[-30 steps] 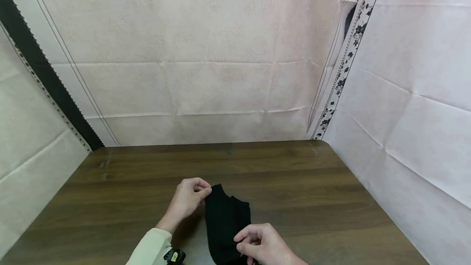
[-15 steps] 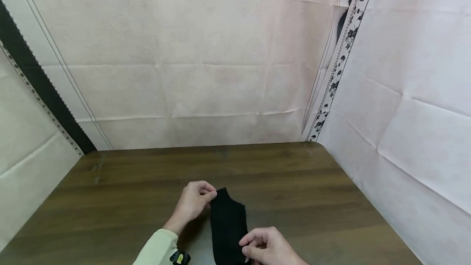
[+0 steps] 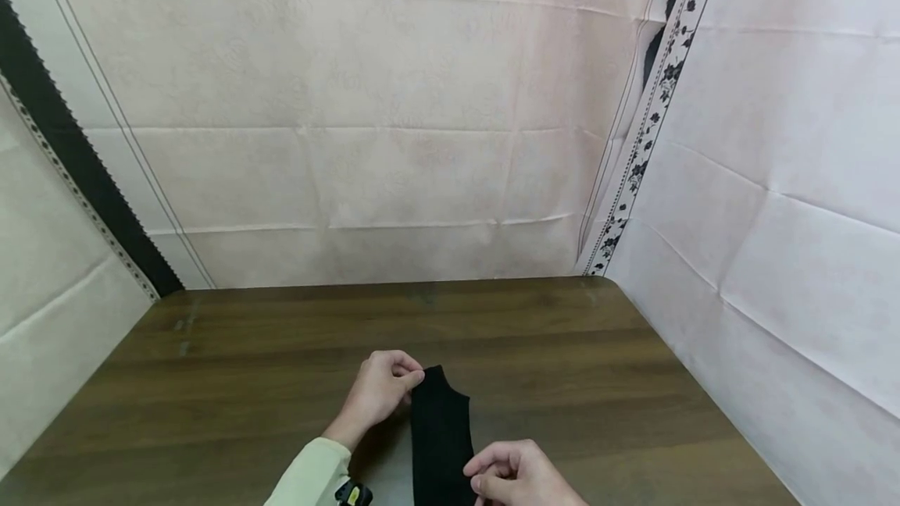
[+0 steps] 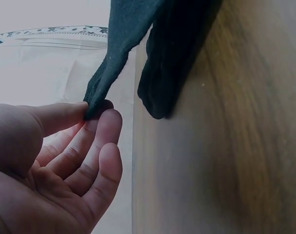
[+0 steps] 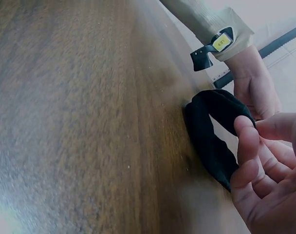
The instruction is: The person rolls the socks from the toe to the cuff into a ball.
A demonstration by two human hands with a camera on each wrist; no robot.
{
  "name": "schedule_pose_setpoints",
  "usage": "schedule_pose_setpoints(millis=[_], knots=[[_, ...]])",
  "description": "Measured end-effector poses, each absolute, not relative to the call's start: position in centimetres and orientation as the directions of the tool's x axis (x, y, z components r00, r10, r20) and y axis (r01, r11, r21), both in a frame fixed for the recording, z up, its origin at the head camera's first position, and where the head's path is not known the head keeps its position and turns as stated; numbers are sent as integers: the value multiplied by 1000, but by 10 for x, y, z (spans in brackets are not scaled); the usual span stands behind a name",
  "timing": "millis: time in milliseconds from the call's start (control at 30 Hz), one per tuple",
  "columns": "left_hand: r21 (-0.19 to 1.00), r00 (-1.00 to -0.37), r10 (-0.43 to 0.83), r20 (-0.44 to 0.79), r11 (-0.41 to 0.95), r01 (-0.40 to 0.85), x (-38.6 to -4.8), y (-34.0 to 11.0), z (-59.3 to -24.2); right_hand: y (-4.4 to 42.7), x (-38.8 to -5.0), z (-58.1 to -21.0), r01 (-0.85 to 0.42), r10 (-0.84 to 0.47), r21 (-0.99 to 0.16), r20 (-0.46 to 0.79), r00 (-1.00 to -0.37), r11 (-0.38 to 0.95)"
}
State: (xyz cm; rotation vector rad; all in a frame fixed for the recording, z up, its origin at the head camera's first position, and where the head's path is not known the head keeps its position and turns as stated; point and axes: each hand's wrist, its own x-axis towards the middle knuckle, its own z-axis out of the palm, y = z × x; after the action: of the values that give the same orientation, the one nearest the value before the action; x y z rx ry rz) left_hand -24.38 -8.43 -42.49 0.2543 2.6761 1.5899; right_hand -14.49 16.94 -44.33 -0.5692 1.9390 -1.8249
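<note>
A black cloth piece hangs between both hands above the wooden table, its lower end cut off by the head view's edge. The left hand pinches its upper left corner; in the left wrist view, thumb and forefinger grip the cloth's tip, the other fingers loosely bent. At the cloth's lower right edge, the right hand pinches it between thumb and fingers. From the right wrist view the cloth shows as a bent loop with a gap in the middle, near the right hand.
The brown wooden table spreads around the hands. Creased pale sheets stand behind and at both sides, with a floral border at the right. A black device is strapped at the left wrist by a pale green sleeve.
Both hands have shifted slightly right in the head view with the cloth between them. The cloth looks narrower, its upper right notch now a single edge.
</note>
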Motion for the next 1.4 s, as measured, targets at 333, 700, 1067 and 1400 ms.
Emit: schedule_pose_setpoints(millis=[333, 700, 1067, 1400], knots=[[869, -989, 143, 34, 484, 100, -244, -82, -429, 171, -146, -446, 0, -565, -998, -38, -824, 68], [850, -985, 157, 67, 508, 138, -243, -82, -435, 170, -148, -453, -2, -581, -997, -39, -813, 71], [831, -984, 166, 60, 538, 141, -245, -81, -441, 170, -148, -453, 64, -564, -991, -119, -817, 117], [800, -981, 186, 53, 580, 153, -240, -82, -435, 169, -147, -449, -84, -529, -977, -34, -848, 198]])
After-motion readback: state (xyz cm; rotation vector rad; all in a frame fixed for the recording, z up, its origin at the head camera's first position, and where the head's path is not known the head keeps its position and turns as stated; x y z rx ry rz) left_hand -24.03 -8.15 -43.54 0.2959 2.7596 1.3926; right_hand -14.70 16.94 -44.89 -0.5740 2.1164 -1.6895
